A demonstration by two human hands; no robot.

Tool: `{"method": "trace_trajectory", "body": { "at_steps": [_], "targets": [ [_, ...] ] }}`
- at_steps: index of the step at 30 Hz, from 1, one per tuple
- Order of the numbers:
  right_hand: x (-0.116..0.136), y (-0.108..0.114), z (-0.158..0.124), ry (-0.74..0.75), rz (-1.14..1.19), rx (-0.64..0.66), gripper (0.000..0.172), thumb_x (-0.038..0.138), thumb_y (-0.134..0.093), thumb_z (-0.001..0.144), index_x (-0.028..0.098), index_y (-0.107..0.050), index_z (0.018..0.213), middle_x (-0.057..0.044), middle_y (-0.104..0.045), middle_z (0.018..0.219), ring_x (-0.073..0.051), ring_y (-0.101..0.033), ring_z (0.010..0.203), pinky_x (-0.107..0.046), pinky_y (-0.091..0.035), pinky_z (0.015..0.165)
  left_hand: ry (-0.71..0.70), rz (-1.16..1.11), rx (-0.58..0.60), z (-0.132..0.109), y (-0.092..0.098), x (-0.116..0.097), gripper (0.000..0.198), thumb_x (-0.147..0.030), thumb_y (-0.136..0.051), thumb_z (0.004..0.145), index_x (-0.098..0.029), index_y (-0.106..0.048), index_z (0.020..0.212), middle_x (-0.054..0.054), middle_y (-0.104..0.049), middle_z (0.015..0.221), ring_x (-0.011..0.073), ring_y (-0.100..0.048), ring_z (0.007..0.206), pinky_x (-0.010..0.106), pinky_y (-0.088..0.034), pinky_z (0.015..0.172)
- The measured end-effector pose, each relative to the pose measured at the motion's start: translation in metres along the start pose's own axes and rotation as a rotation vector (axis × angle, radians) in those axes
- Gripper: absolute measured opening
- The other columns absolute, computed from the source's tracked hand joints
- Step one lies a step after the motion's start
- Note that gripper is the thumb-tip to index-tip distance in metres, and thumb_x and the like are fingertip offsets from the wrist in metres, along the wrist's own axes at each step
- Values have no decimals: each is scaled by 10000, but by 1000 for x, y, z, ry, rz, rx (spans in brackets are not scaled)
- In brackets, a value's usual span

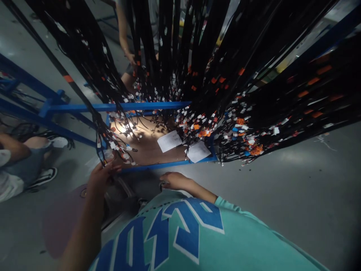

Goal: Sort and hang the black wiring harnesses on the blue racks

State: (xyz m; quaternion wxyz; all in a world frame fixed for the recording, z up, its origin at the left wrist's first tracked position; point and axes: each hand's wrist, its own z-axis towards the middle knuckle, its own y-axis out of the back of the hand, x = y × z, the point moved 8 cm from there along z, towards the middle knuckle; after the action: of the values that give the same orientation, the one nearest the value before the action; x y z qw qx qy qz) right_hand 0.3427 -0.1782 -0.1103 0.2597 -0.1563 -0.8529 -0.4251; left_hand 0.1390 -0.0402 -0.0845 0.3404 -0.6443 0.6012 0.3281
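Note:
Bundles of black cables (169, 56) hang from above, their ends carrying white, orange and blue tags and connectors. My left hand (99, 174) is raised at the lower left of the bundles, its fingers closed on the tagged ends of a few cables (108, 154). My right hand (174, 180) rests low in front of my teal shirt, fingers curled; what is under them is hidden. Below the cables lies a brown board (146, 148) inside a blue frame.
Two white paper sheets (169, 141) lie on the board. A blue metal rack (118, 107) crosses the view. A seated person's legs and shoe (34, 162) are at the left; another person's arm (124, 41) reaches in behind the cables. Grey floor (296, 180) at right.

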Motion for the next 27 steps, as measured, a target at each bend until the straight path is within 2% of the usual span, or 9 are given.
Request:
{"method": "trace_trajectory", "body": {
  "at_steps": [4, 8, 12, 15, 19, 20, 22, 24, 27],
  "targets": [
    [-5, -2, 2, 5, 9, -24, 422, 265, -583, 808, 154, -562, 1215, -110, -579, 1233, -253, -548, 1129, -340, -444, 942, 60, -103, 55, -5, -10, -5, 130, -62, -457, 796, -109, -569, 842, 33, -620, 645, 125, -610, 519, 217, -530, 482],
    [-12, -4, 4, 14, 45, -53, 412, 255, -604, 790, 161, -581, 1191, -100, -588, 1222, -255, -550, 1127, -334, -444, 937, 101, -142, 98, -7, -15, -7, 217, -56, -353, 857, -91, -565, 823, 62, -628, 656, 130, -612, 507, 221, -522, 447],
    [-33, 17, 9, 1, 164, -163, 395, 224, -591, 800, 111, -577, 1178, -126, -610, 1179, -233, -581, 1069, -320, -444, 912, 106, -150, 91, -12, -14, -7, 237, -74, -330, 881, -103, -563, 854, 59, -635, 671, 130, -622, 512, 210, -518, 434],
    [-69, 64, 7, -81, 164, -363, 360, 192, -584, 798, 89, -586, 1143, -132, -627, 1128, -206, -593, 1015, -304, -445, 894, 102, -160, 89, -17, -13, -8, 236, -73, -328, 883, -116, -559, 859, 43, -626, 654, 129, -624, 505, 203, -516, 428],
    [-127, 156, -16, -261, 11, -690, 344, 163, -528, 814, 113, -567, 1151, -118, -596, 1163, -197, -574, 1010, -309, -442, 899, 101, -147, 12, -19, -5, -9, 190, -62, -365, 868, -129, -542, 853, 26, -619, 629, 132, -628, 508, 206, -529, 454],
    [-138, 180, -27, -314, -59, -793, 345, 152, -491, 825, 130, -560, 1162, -110, -573, 1201, -207, -545, 1070, -318, -429, 921, 105, -140, -10, -19, -3, -9, 186, -58, -366, 867, -131, -536, 852, 26, -620, 627, 133, -631, 512, 207, -534, 466],
    [-153, 220, -43, -394, -206, -917, 350, 147, -432, 843, 162, -553, 1171, -94, -544, 1241, -219, -517, 1114, -329, -424, 929, 104, -139, -31, -20, -2, -11, 193, -52, -350, 868, -132, -526, 850, 29, -618, 617, 133, -628, 508, 211, -537, 477],
    [-162, 245, -49, -459, -354, -938, 387, 126, -390, 846, 183, -520, 1206, -94, -505, 1283, -233, -528, 1090, -347, -447, 885, 90, -151, -42, -22, -2, -13, 196, -49, -342, 867, -129, -518, 839, 33, -614, 605, 135, -619, 496, 218, -536, 477],
    [-172, 255, -45, -571, -518, -834, 422, 89, -365, 829, 186, -493, 1220, -130, -473, 1290, -254, -568, 993, -374, -483, 767, 77, -186, -60, -24, 0, -14, 183, -52, -356, 860, -119, -508, 784, 43, -609, 603, 139, -608, 491, 231, -532, 478]
  ]
}}
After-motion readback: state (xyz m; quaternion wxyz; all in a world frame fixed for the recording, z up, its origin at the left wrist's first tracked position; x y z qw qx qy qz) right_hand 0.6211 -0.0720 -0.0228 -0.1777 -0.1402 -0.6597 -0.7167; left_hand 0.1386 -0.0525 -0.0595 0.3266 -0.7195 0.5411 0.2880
